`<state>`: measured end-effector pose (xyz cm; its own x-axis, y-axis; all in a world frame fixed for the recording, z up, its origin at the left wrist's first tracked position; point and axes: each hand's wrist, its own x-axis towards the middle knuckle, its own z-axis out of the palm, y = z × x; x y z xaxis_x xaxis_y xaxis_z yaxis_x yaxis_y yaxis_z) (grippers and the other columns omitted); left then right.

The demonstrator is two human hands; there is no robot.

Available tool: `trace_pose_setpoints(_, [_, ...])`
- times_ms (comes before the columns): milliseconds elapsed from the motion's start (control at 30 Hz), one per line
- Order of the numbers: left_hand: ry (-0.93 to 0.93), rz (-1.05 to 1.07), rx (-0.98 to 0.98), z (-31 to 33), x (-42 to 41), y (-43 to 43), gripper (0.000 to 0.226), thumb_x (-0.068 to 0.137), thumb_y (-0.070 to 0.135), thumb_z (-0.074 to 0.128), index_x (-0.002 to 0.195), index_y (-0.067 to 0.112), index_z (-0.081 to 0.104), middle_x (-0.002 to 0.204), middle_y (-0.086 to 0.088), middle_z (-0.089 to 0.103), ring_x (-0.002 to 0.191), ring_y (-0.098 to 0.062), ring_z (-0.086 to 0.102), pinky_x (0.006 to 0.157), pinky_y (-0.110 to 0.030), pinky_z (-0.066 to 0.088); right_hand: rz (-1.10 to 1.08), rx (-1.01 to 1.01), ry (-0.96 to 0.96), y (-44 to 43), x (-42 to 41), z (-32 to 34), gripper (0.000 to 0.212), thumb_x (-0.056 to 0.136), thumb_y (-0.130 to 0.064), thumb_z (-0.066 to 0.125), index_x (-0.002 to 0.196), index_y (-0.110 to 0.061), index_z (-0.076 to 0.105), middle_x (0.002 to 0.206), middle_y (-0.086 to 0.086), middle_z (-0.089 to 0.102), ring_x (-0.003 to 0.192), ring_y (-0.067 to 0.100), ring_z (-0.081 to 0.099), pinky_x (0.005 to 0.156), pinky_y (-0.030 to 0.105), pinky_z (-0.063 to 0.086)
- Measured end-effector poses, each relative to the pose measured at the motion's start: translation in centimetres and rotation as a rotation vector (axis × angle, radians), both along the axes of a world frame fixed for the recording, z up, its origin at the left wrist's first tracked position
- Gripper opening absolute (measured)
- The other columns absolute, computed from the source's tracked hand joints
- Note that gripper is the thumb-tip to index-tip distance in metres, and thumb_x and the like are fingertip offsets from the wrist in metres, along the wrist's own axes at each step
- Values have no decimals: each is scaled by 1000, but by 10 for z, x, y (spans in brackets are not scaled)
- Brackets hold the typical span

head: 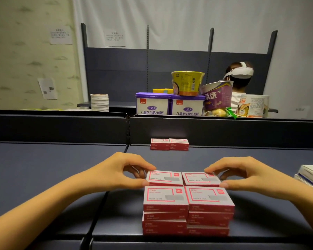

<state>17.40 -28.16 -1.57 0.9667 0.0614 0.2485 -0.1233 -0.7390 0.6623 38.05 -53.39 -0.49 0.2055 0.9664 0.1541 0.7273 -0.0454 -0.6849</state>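
A block of small red-and-white boxes [188,210] is stacked several high near the front edge of the dark shelf [43,168]. On the block's far side lie two top boxes side by side. My left hand [121,170] pinches the left far box [163,178] between thumb and fingers. My right hand [242,173] pinches the right far box [200,178] the same way. Two more of the same boxes [169,144] sit side by side against the shelf's back wall.
Behind the back wall [224,130] stand two purple-lidded milk powder tins [168,105], a yellow noodle cup [187,83], a purple bowl, a stack of tape rolls [99,102] and a seated person wearing a headset [239,76]. White boxes [311,175] lie at the right edge.
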Motion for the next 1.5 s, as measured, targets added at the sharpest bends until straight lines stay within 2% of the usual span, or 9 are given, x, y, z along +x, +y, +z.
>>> trace_pose_setpoints(100, [-5,-12,-27,0,3,1,43,69,49,71,107,30,66,104,12,69,98,-12,66,84,-20,53,-29,6,-8,0,3,-4,62,59,-71,64,112,-37,62,110,-21,65,106,6,62,88,21,52])
trace_pose_setpoints(267, [-120,95,-158,9,24,10,27,76,8,73,95,26,68,94,12,73,91,-9,69,75,-16,54,-45,29,4,2,5,-7,63,58,-71,65,109,-34,62,110,-18,66,105,8,62,85,19,52])
trace_pose_setpoints(367, [-160,173,-137,24,48,23,23,77,17,72,97,28,67,89,14,73,88,-2,68,69,-11,52,-47,36,17,3,5,-9,63,59,-70,66,109,-33,62,110,-18,65,106,9,62,87,19,52])
trace_pose_setpoints(700, [72,329,82,-17,126,78,35,79,28,72,109,12,67,108,-6,68,96,-15,64,83,-21,49,-70,65,33,6,8,-14,56,63,-61,69,108,-28,63,107,-15,67,105,11,63,88,23,52])
trace_pose_setpoints(900, [-8,377,14,-32,129,83,39,79,20,73,112,12,54,116,-10,65,94,-13,61,77,-17,47,-200,171,-2,35,20,0,26,79,-18,70,100,-31,64,97,-15,70,97,3,65,80,14,53])
trace_pose_setpoints(967, [-25,377,8,-34,129,82,37,80,19,72,109,14,50,117,-11,65,93,-13,60,75,-16,47,-282,170,-61,57,32,1,23,81,-21,68,101,-31,63,99,-15,67,92,3,65,79,14,53])
trace_pose_setpoints(1067, [-52,393,2,-37,129,80,33,81,18,70,105,15,47,118,-13,64,94,-12,59,78,-19,48,-375,103,-152,88,55,-6,31,83,-24,67,113,-18,64,109,0,67,91,6,61,83,19,49])
trace_pose_setpoints(1267, [-118,407,8,-42,128,76,30,82,19,68,102,15,47,117,-12,63,92,-11,58,63,-9,45,-429,-44,-143,117,88,-26,35,83,-27,66,116,-13,63,120,6,64,99,12,58,88,26,46])
trace_pose_setpoints(1500, [-148,426,35,-45,129,76,36,82,22,69,110,9,50,115,-12,64,97,-15,61,81,-23,49,-438,29,-103,124,87,-39,38,84,-20,65,119,-14,53,125,7,60,109,18,59,88,27,48])
